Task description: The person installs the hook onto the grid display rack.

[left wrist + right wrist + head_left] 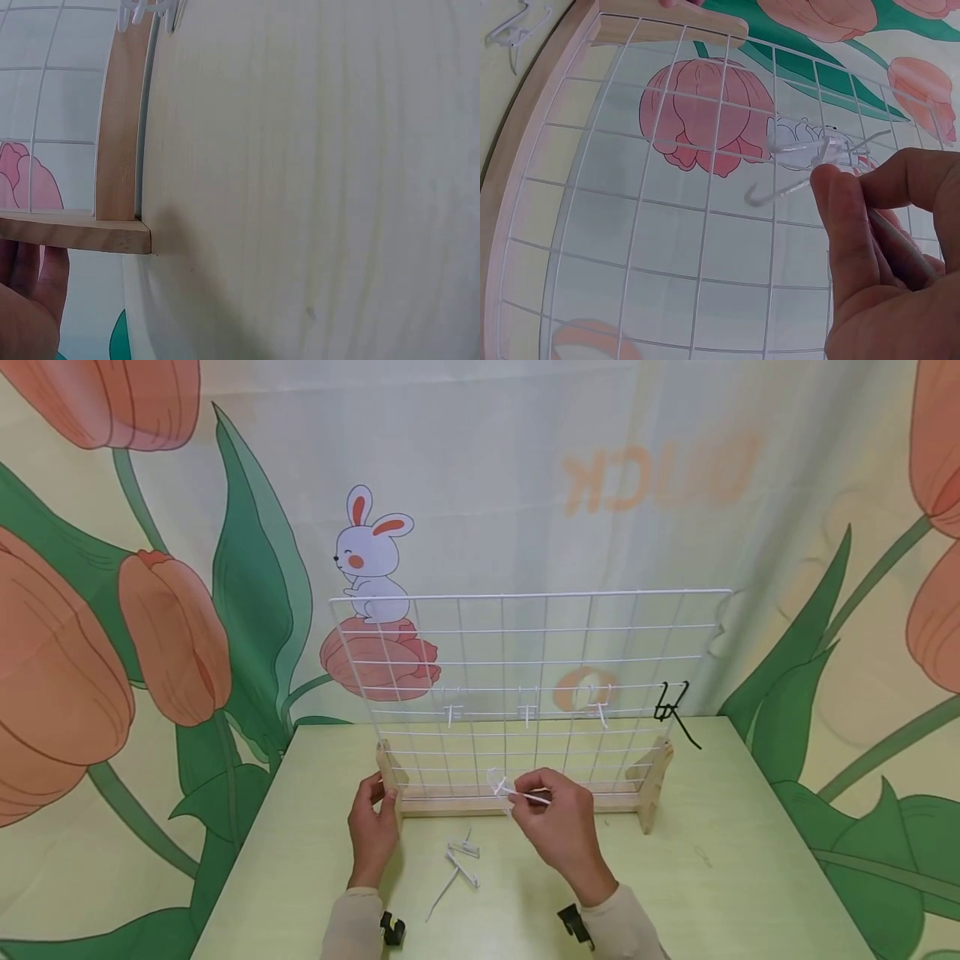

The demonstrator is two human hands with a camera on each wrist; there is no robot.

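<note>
My right hand (558,822) pinches a white wire hook (498,786) in front of the lower part of a white wire grid panel (459,673). In the right wrist view the hook's curved prongs (769,196) point away from the fingertips, and its other end lies within the hand. My left hand (372,835) grips the left wooden foot (392,774) of the panel's stand. Its fingers are behind the foot's board (75,234) in the left wrist view. Two more white hooks (462,870) lie on the table between the hands.
Three white hooks (527,713) hang in a row on the grid. A black hook (666,710) hangs at its right end. The right wooden foot (655,787) stands on the pale table (720,877). A printed curtain (487,485) hangs behind.
</note>
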